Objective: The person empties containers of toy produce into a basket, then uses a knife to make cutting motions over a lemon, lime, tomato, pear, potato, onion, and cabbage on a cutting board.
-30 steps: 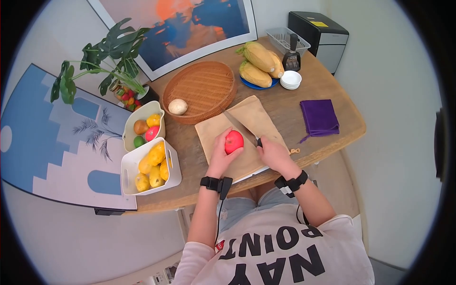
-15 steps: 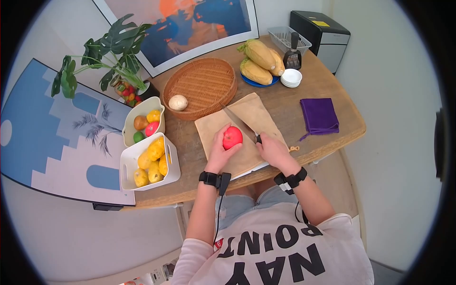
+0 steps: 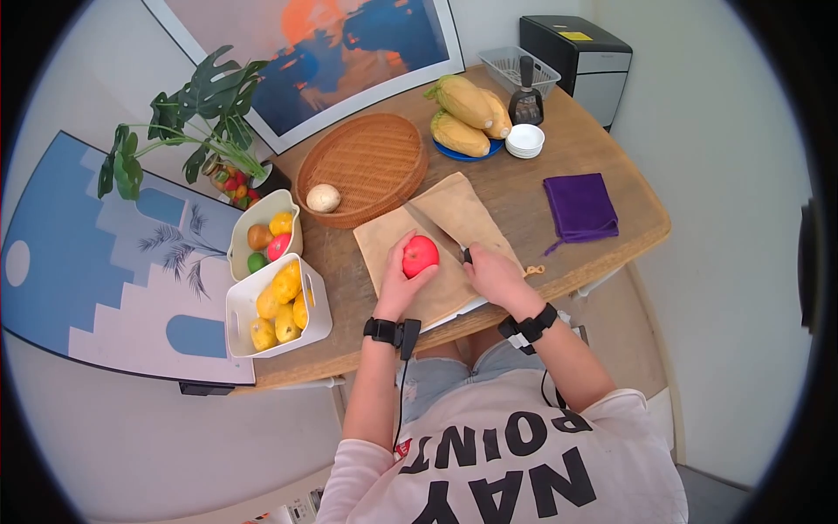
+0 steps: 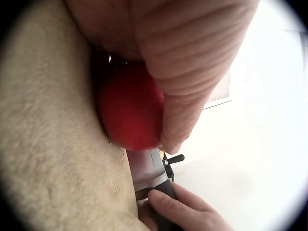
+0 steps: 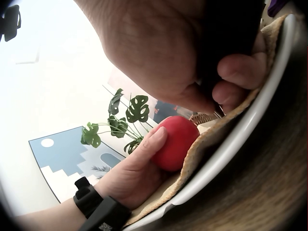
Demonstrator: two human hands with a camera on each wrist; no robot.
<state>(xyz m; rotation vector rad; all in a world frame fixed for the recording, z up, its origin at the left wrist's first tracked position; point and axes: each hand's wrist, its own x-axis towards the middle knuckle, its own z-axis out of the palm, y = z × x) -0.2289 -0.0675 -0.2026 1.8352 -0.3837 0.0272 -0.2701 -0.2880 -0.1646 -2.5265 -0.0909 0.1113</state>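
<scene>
A red apple (image 3: 421,256) rests on a tan cloth (image 3: 458,205), with my left hand (image 3: 402,278) curled round its near left side, thumb on the near edge. My right hand (image 3: 496,278) grips the black handle (image 4: 168,193) of a kitchen knife (image 3: 436,224). Its blade lies low over the cloth to the right of the apple, the tip pointing away toward the wicker tray. In the right wrist view, the right hand (image 5: 154,53) covers most of the knife, and the apple (image 5: 177,143) sits beyond it against the left thumb.
A round wicker tray (image 3: 384,144) holding a pale round vegetable (image 3: 323,198) stands behind the cloth. Left are two fruit baskets, one white (image 3: 325,323), one cream (image 3: 237,240). Behind right are yellow gourds (image 3: 461,133), white bowls (image 3: 525,141) and a purple cloth (image 3: 580,208).
The head view has shifted slightly. Both hands keep their holds on the apple and the knife, with hardly any movement over the cloth.
</scene>
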